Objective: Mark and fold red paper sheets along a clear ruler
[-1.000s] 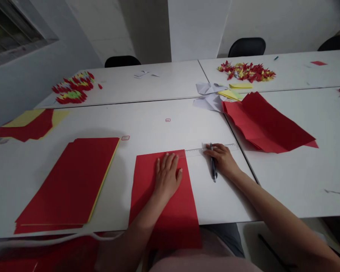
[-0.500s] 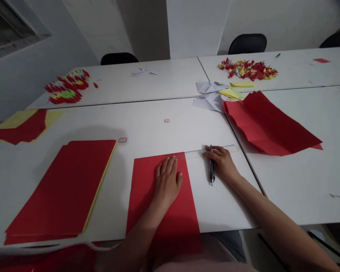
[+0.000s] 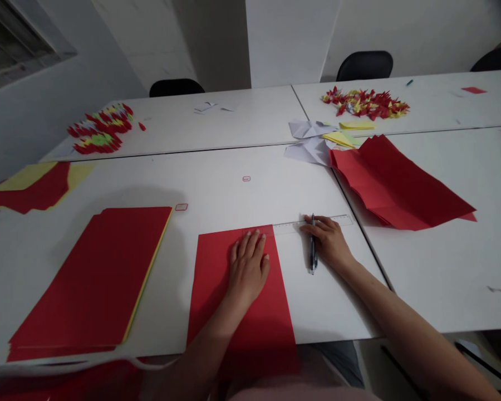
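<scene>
Clear ruler [image 3: 288, 227] already across red paper [image 3: 267, 317]; no line visible; left hand [image 3: 247, 268] flat atop paper; right hand [image 3: 328, 238], right of paper, grips click pen [image 3: 313, 250].

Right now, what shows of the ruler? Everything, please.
The ruler is straight, clear and plastic-looking, with fine marks along its far edge, too small to read. It lies flat, crosswise before the person, its left part over the red sheet near the far right corner, the rest on the white table. The left hand appears to rest fingertips on that left part; the right hand, holding a pen, seems to touch it farther right.
</scene>
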The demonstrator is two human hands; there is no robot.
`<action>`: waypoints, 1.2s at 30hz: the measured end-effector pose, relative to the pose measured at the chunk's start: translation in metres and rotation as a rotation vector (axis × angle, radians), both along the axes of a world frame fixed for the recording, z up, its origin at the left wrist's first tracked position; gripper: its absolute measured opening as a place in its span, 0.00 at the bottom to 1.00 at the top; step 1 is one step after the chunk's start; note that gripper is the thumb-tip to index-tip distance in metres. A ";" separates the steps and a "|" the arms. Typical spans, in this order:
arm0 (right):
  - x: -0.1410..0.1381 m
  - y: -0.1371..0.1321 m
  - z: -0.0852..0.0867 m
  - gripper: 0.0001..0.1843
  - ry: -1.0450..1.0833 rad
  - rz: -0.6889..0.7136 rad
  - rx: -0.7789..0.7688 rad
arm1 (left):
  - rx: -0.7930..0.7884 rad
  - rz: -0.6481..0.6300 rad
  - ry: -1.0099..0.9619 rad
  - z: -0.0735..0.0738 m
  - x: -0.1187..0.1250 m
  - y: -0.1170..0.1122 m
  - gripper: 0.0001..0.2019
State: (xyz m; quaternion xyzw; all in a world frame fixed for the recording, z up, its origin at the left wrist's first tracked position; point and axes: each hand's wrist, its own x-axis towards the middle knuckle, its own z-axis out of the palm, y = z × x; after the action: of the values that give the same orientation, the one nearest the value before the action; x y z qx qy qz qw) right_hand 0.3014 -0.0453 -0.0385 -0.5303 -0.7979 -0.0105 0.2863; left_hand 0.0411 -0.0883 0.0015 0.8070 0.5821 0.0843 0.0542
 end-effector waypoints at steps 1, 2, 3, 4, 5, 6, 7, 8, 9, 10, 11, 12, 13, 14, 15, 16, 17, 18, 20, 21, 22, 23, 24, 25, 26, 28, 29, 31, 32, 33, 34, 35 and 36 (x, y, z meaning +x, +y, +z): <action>0.000 0.000 0.000 0.23 -0.002 -0.001 -0.003 | -0.001 -0.001 -0.001 0.000 0.000 0.000 0.24; 0.000 0.000 -0.001 0.23 -0.003 0.000 -0.007 | 0.000 -0.002 -0.003 0.001 0.000 0.000 0.24; 0.001 0.000 -0.001 0.23 -0.002 0.002 -0.011 | 0.003 -0.002 -0.006 0.001 0.000 -0.001 0.24; 0.001 0.001 -0.001 0.24 0.000 0.004 -0.016 | 0.005 -0.002 -0.010 0.001 0.000 -0.001 0.24; 0.001 0.001 -0.001 0.24 0.004 0.005 -0.019 | 0.007 -0.001 -0.014 0.001 0.000 -0.001 0.24; 0.001 0.001 -0.002 0.24 0.006 0.005 -0.022 | 0.008 -0.001 -0.017 0.001 0.000 -0.001 0.24; 0.001 0.001 -0.002 0.24 0.008 0.004 -0.025 | 0.007 -0.001 -0.019 0.001 0.000 -0.001 0.24; 0.001 0.001 -0.001 0.24 0.008 0.001 -0.026 | 0.005 0.000 -0.019 0.001 0.000 -0.001 0.24; 0.000 0.001 -0.001 0.24 0.007 -0.002 -0.026 | 0.003 0.000 -0.016 0.001 0.000 -0.001 0.24; 0.000 0.000 0.000 0.24 0.008 -0.005 -0.025 | 0.001 0.001 -0.014 0.001 0.000 0.000 0.24; 0.000 0.000 0.000 0.24 0.010 -0.004 -0.025 | 0.000 0.001 -0.011 0.001 0.000 0.000 0.24; -0.001 0.000 0.001 0.25 0.012 -0.004 -0.026 | 0.000 0.002 -0.009 0.001 0.000 0.000 0.24; -0.001 0.000 0.001 0.25 0.015 -0.004 -0.027 | 0.001 0.002 -0.008 0.001 0.000 0.000 0.24; -0.001 0.000 0.002 0.25 0.019 -0.004 -0.028 | 0.004 0.002 -0.007 0.001 0.000 0.000 0.24; -0.001 0.000 0.002 0.24 0.022 -0.004 -0.028 | 0.006 0.002 -0.006 0.000 0.000 0.000 0.24; -0.001 0.000 0.002 0.24 0.024 -0.004 -0.028 | 0.006 0.003 -0.004 0.000 0.000 0.000 0.24; -0.001 0.000 0.002 0.23 0.026 -0.004 -0.026 | 0.005 0.004 -0.002 0.000 0.000 0.000 0.24; -0.001 0.000 0.002 0.23 0.027 -0.003 -0.024 | 0.003 0.004 0.001 0.000 0.000 0.000 0.24; -0.001 0.000 0.001 0.23 0.029 -0.001 -0.024 | -0.002 0.003 0.005 0.001 0.000 0.000 0.24; -0.001 0.000 0.001 0.24 0.028 0.000 -0.024 | -0.003 0.003 0.005 0.001 0.000 0.000 0.24; 0.000 0.000 0.001 0.24 0.028 0.001 -0.023 | -0.004 0.003 0.003 0.001 0.000 0.000 0.24; 0.000 0.000 0.000 0.24 0.026 0.004 -0.023 | -0.005 0.004 0.000 0.002 0.000 0.000 0.24; 0.000 0.000 0.000 0.24 0.024 0.005 -0.022 | -0.007 0.004 -0.002 0.002 0.000 0.000 0.24; 0.000 0.000 0.000 0.24 0.022 0.003 -0.017 | -0.009 0.004 -0.004 0.002 0.001 0.000 0.24; 0.000 0.000 0.000 0.24 0.021 0.001 -0.013 | -0.012 0.004 -0.005 0.002 0.001 -0.001 0.24; 0.000 0.000 -0.001 0.25 0.018 -0.001 -0.013 | -0.013 0.003 -0.008 0.002 0.001 -0.001 0.24; 0.001 0.000 -0.001 0.25 0.018 0.000 -0.016 | -0.012 0.003 -0.010 0.002 0.001 -0.001 0.24; 0.001 0.001 -0.001 0.25 0.019 0.005 -0.026 | -0.003 0.005 -0.017 0.001 0.000 -0.001 0.24; 0.002 0.001 -0.002 0.25 0.022 0.007 -0.029 | 0.002 0.005 -0.020 0.000 0.000 -0.001 0.24; 0.002 0.001 -0.002 0.25 0.025 0.008 -0.029 | 0.004 0.004 -0.023 0.000 0.000 -0.001 0.24; 0.002 0.001 -0.002 0.25 0.030 0.009 -0.029 | 0.006 0.004 -0.025 0.000 0.000 -0.001 0.24; 0.002 0.001 -0.002 0.25 0.033 0.011 -0.029 | 0.006 0.004 -0.026 0.000 0.000 0.000 0.24; 0.002 0.001 -0.002 0.25 0.036 0.014 -0.029 | 0.004 0.004 -0.025 -0.001 0.000 -0.001 0.24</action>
State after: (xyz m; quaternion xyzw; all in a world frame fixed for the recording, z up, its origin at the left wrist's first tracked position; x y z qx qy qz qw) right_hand 0.3034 -0.0445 -0.0400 -0.5289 -0.7965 0.0125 0.2929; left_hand 0.0410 -0.0888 0.0009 0.8048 0.5828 0.0956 0.0598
